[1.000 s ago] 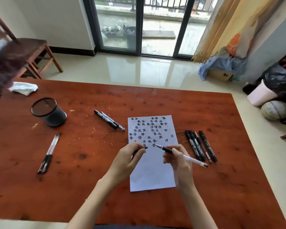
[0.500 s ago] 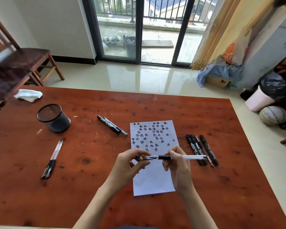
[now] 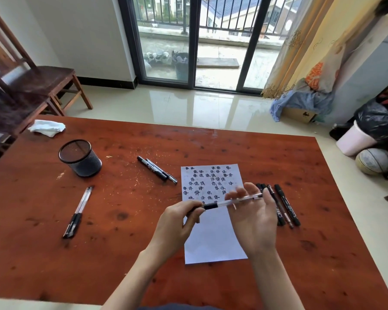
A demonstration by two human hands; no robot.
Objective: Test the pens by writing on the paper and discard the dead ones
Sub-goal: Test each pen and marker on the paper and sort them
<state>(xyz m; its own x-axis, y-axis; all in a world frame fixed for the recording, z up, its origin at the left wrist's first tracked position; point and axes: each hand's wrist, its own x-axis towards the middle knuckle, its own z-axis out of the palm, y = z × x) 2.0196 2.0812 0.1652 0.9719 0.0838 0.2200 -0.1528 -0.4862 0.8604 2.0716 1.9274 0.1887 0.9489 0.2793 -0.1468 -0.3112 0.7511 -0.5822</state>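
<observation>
Over the near middle of the table (image 3: 278, 157), above the paper (image 3: 213, 240), both hands meet on one clear pen (image 3: 232, 201) held almost level, its black grip end to the left and its far end to the right. The left hand (image 3: 177, 222) is closed on the black end, fingers curled round it and thumb on top. The right hand (image 3: 253, 218) is palm-up and mostly spread, the pen lying across its fingers (image 3: 244, 191) near their tips; whether the thumb presses the pen cannot be told. The paper lies flat, long side running from near edge to far, its far half covered with rows of dark written marks, its near half blank. Just right of the paper, partly behind the right hand, a row of black markers (image 3: 286, 205) lies side by side, touching or nearly so, pointing toward the near right. Left of the paper's far corner, two pens (image 3: 157, 170) lie together at a slant. Further left, toward the far left corner, a black mesh cup (image 3: 81, 158) stands upright, and beyond it at the far left edge sits a crumpled white tissue (image 3: 47, 128). Near the left edge, well apart from the paper, two more pens (image 3: 77, 212) lie side by side, caps toward the near edge
</observation>
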